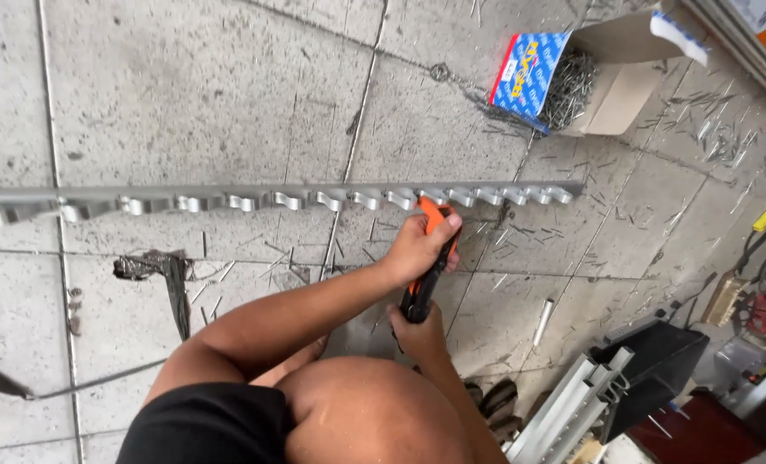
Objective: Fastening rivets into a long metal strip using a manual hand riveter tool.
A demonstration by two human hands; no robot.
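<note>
A long aluminium rail [228, 192] with a row of curved clips lies across the concrete floor. An orange and black hand riveter [430, 258] has its head against the rail near the right end. My left hand [419, 247] wraps the upper part of the tool just below the rail. My right hand [419, 331] grips the lower ends of the black handles. My knee [366, 412] sits below both hands.
An open cardboard box [610, 82] with a blue lid holds several metal pins, and more pins lie scattered around it. Aluminium profiles [572, 404] and a black bin [658, 365] are at the lower right. A black rag [172, 279] lies at left.
</note>
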